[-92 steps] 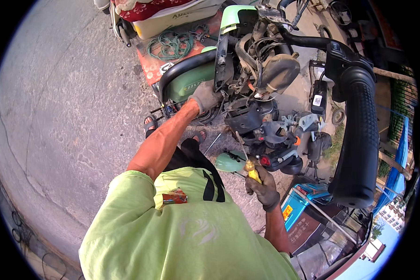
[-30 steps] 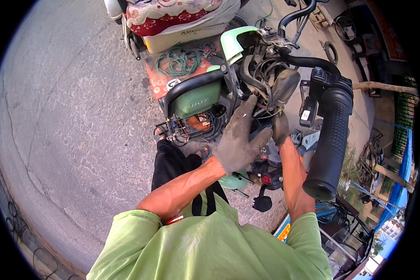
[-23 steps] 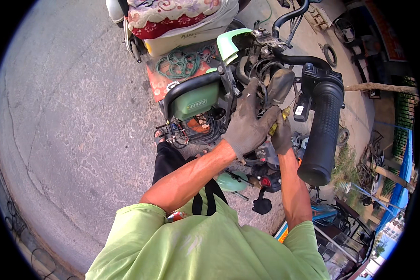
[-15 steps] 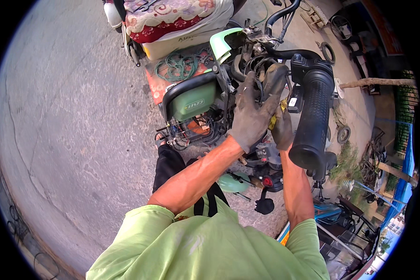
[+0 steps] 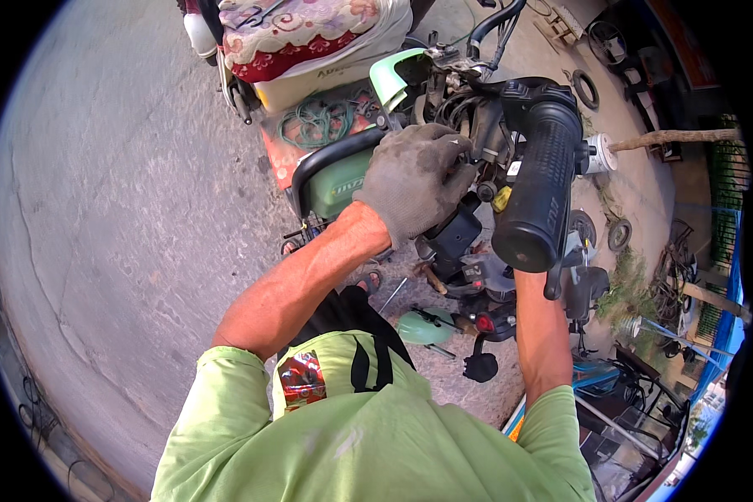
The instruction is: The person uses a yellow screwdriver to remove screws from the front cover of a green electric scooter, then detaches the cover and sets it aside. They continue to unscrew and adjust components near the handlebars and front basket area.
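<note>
My left hand [image 5: 417, 182], in a grey work glove, is closed with its fingers curled among the cables [image 5: 463, 109] of a partly stripped handlebar assembly. What its fingertips grip is hidden. Just right of it stands a black handlebar grip [image 5: 537, 188] with a brake lever below. A yellow piece [image 5: 501, 199] shows between the grip and my left hand. Below my left hand sits a black plastic housing [image 5: 450, 237]. Only my right forearm [image 5: 542, 330] shows; the grip covers my right hand. A pale green cover [image 5: 393, 77] sits on the far side of the assembly.
A green box [image 5: 336, 186] with a black bar stands left of my left hand. Green cord [image 5: 318, 121] lies on a red board behind it. A flower-patterned seat cover [image 5: 301, 33] is at the back. Old tyres [image 5: 586, 89] and scrap lie along the right.
My left hand has moved left and slightly down, its outstretched fingers now curled. My right hand has gone out of sight behind the grip. The grip now appears further left.
</note>
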A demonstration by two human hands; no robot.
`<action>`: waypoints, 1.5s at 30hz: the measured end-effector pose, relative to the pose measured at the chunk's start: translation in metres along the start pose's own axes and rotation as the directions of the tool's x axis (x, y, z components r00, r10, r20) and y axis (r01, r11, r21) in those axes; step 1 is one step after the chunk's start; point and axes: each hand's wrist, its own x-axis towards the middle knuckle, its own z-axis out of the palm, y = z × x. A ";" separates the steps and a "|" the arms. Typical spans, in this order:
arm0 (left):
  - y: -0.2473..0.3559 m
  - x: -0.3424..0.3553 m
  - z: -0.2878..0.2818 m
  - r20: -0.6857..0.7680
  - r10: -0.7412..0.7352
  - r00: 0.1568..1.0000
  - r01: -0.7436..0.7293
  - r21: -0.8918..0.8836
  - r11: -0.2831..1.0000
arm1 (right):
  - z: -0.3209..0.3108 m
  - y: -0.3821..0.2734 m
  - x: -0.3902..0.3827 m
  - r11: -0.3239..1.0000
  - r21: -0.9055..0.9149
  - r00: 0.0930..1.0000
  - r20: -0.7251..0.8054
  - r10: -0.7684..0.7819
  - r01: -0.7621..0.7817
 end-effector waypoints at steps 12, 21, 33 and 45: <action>-0.009 0.061 0.006 0.514 -0.224 0.828 -0.310 0.752 0.582 | -0.012 0.014 -0.003 0.984 0.175 0.999 -0.009 -0.038 0.039; -0.026 0.069 0.001 0.225 -0.078 0.971 -0.026 0.425 0.905 | -0.017 0.031 0.032 0.937 0.349 0.996 0.079 -0.040 0.010; -0.104 0.087 0.037 0.006 0.209 0.978 -0.179 0.536 0.825 | -0.059 0.032 0.098 0.669 -0.625 0.911 0.204 -0.357 0.402; -0.108 0.073 0.020 0.057 0.263 0.963 -0.267 0.334 0.904 | -0.048 0.053 0.078 0.669 -0.649 0.927 0.176 -0.331 0.362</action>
